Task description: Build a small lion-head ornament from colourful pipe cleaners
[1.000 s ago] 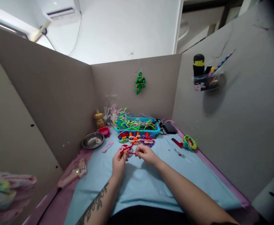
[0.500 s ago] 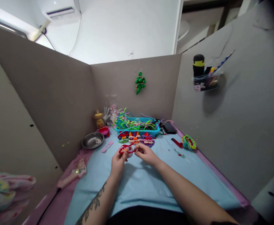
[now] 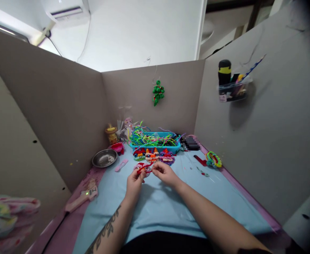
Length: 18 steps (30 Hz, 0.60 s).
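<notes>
Between finger and thumb, my left hand pinches a small red-and-pink pipe-cleaner piece above the blue cloth. My right hand is closed at its right side, pinching a red pipe cleaner that reaches across from the left hand. Fingers cover part of the piece. Just beyond the hands stand several finished-looking pipe-cleaner figures, among them an orange-and-white one and a purple one. Behind them is a blue basket heaped with green and other coloured pipe cleaners.
A metal bowl with small white bits sits left, near a pink hair clip. A corded pink glue gun lies front left. Rightward are a red strip and a yellow-green coil. Grey partitions enclose the table.
The red pipe cleaner between my hands has shifted from a wide loop to a narrower, slanted shape. Both hands have stayed in nearly the same place.
</notes>
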### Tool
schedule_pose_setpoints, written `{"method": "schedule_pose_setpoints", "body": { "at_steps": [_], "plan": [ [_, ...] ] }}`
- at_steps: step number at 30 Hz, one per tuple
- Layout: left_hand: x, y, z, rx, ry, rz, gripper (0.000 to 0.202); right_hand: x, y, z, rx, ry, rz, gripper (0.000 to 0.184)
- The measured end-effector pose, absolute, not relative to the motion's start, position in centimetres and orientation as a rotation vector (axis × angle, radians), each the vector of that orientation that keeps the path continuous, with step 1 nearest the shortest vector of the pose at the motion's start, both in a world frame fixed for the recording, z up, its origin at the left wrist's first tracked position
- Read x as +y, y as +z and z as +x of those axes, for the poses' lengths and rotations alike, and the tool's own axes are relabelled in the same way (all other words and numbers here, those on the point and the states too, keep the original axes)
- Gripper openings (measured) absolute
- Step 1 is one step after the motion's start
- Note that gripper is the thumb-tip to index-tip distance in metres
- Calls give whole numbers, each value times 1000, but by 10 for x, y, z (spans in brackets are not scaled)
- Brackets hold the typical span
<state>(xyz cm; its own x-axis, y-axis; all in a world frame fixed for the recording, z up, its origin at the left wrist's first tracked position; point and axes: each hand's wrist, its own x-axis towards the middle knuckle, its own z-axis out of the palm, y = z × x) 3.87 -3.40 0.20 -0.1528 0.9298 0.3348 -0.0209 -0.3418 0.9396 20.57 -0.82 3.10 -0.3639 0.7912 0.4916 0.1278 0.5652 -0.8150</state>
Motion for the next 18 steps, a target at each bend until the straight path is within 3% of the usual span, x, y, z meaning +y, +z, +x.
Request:
{"method": "schedule_pose_setpoints", "body": {
  "at_steps": [11, 18],
  "plan": [
    [-38, 8, 44, 814, 1575, 1197, 38, -2, 29, 214, -1945, 750, -770, 12],
    [-34, 7, 43, 792, 1565, 1080, 42, 12, 25, 230, -1959, 851, -826, 12]
  ]
}}
